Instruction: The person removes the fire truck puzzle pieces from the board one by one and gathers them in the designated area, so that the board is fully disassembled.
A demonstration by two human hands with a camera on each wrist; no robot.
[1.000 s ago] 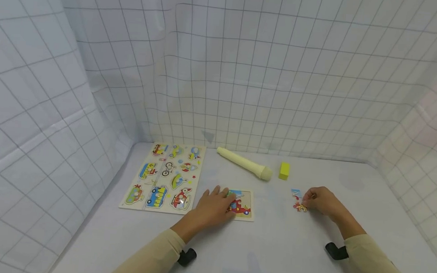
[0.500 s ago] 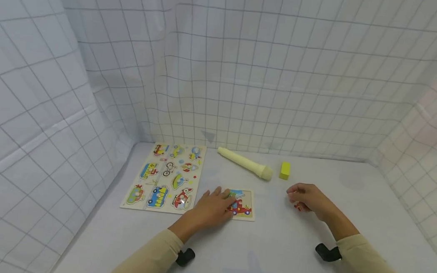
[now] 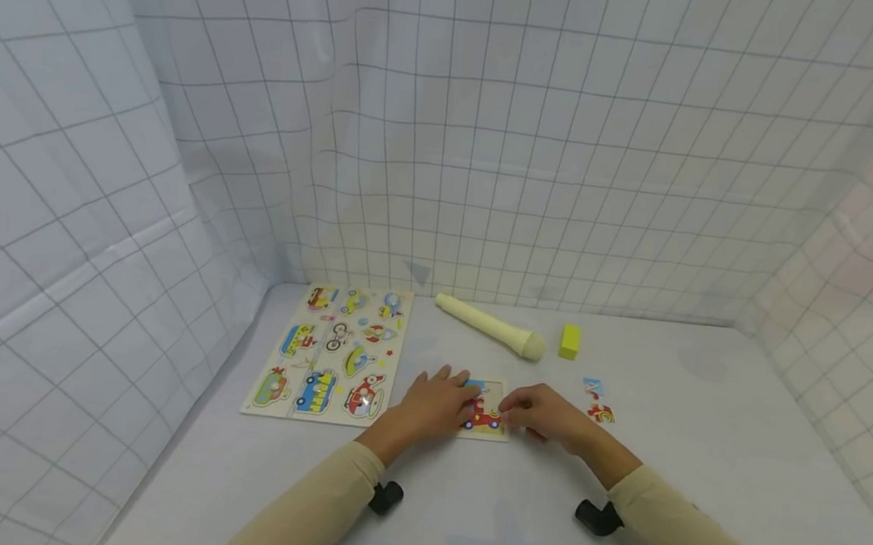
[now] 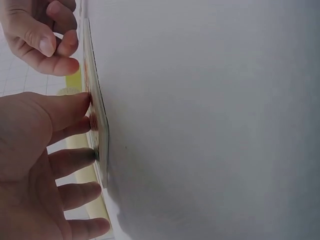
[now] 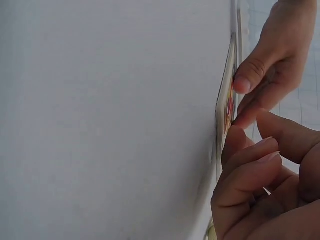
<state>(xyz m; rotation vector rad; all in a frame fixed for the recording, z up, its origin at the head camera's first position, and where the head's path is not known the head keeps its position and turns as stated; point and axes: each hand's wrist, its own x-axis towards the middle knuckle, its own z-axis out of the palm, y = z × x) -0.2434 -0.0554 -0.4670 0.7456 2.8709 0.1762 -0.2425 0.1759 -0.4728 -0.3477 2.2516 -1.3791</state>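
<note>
In the head view my left hand rests on a small framed puzzle board with a red vehicle picture. The left wrist view shows this hand's fingers fairly straight, their tips touching the board's face. My right hand is at the board's right edge, its fingers loosely curled. In the right wrist view a gap shows between its thumb and index fingertip, and no piece is visible in it. Several small puzzle pieces, including a red and yellow piece and a blue piece, lie to the right.
A large peg puzzle board with vehicle pictures lies at the left. Behind the small board are a pale yellow toy microphone and a yellow block. White gridded cloth encloses the back and sides of the table.
My right hand has moved left from the loose pieces to the small board's right edge, uncovering the pieces. The left hand has stayed on the board.
</note>
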